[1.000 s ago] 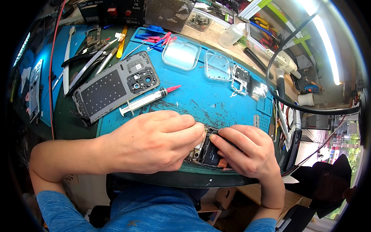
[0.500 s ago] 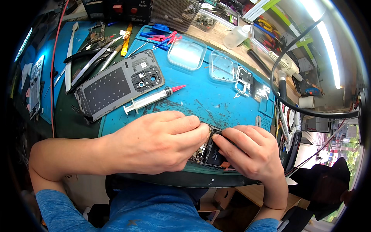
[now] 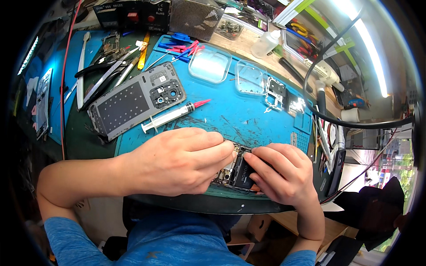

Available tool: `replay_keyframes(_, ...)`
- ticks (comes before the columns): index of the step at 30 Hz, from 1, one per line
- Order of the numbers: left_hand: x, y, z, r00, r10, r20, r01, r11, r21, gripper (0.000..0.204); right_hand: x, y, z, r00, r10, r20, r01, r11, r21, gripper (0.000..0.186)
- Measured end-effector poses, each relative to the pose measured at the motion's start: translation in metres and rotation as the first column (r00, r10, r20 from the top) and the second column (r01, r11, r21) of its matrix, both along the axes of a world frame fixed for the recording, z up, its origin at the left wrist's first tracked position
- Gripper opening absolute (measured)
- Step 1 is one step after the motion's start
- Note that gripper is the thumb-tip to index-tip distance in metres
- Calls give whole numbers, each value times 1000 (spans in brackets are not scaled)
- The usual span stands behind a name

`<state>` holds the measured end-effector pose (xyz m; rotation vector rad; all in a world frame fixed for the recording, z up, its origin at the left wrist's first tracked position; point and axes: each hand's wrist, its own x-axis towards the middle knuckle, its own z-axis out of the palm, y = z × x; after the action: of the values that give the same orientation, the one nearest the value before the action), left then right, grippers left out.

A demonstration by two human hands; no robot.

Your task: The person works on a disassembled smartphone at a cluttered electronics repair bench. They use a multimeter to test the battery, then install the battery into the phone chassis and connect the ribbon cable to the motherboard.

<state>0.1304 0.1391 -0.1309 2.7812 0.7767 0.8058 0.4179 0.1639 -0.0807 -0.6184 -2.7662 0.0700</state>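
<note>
An opened phone [image 3: 242, 172] lies near the mat's front edge, its black battery and part of a circuit board showing. My left hand [image 3: 179, 162] is closed over its left part, with thumb and fingers pinched together above the board. Whatever those fingertips hold is hidden. My right hand [image 3: 286, 175] bends around the phone's right side, its fingertips on the battery and the frame. Beyond my left hand rest a syringe [image 3: 171, 116] with a red tip and a detached grey phone back cover [image 3: 126, 104] with camera openings.
Two clear plastic boxes [image 3: 209, 65] stand on the blue mat [image 3: 222, 111], beside small phone parts [image 3: 277, 94]. Pliers and tweezers [image 3: 104, 80] lie at the left. A black ring-shaped cable [image 3: 310, 104] arches over the right side. A squeeze bottle [image 3: 266, 43] stands behind.
My left fingertips have drawn back slightly to the left, uncovering more of the circuit board. The right hand stays at the phone's right side. The whole view has shifted a little.
</note>
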Motion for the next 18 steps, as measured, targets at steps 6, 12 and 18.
replay_keyframes(6,0,1,1,1000,-11,9,12,1000,-15,58,2,-1,-5,999,-35,-39,36,999,5,39)
replay_keyframes(12,2,-2,1,999,2,-34,-1,1000,23,59,13,-5,-1,992,-89,-87,94,994,50,38)
replay_keyframes(18,0,0,-1,1000,-1,11,1,1000,20,60,30,-26,1,975,-162,-153,172,983,57,35)
